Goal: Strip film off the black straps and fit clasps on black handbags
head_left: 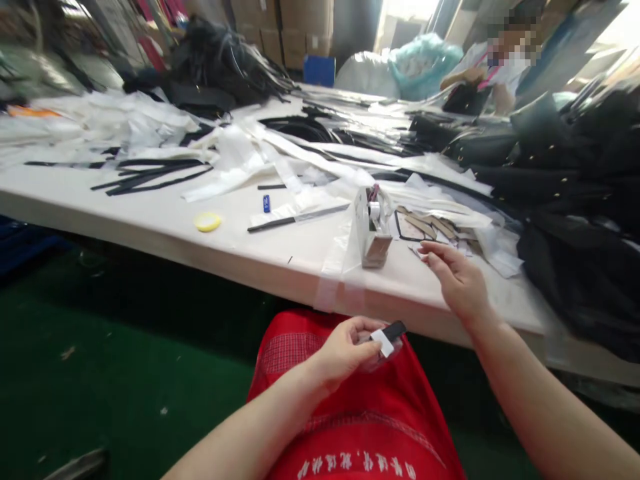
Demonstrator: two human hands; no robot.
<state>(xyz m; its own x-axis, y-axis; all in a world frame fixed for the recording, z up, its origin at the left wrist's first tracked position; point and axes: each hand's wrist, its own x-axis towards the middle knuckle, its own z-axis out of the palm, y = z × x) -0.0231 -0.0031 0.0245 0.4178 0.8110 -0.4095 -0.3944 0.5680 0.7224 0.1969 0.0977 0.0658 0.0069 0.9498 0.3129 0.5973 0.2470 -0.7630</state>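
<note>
Cluttered workshop, cartons stacked at the far wall; long white surface [210,247] strewn with white strips and black straps [150,175], dark bags [575,200] heaped at right, another person [500,67] at the far right end. On the near part of the surface: yellow tape roll [208,221] at left, small upright tape holder [373,230] near the edge, flat cut pieces [423,227] just right of it. Left hand [345,350] low over a red apron [360,413], off the surface, thumb and fingers pinched on a small black piece with a white tab [387,339]. Right hand [457,280] above the near edge of the surface, just right of the tape holder, fingers loosely spread and slightly curled, nothing visibly held; contact with the surface not determinable. Step in hand, as judged: small piece held ready at the lap, free hand out at the cut pieces. Next move, as judged: calls for a fine fingertip pick from thin flat stock, plus a steady left pinch with the tab end exposed.
</note>
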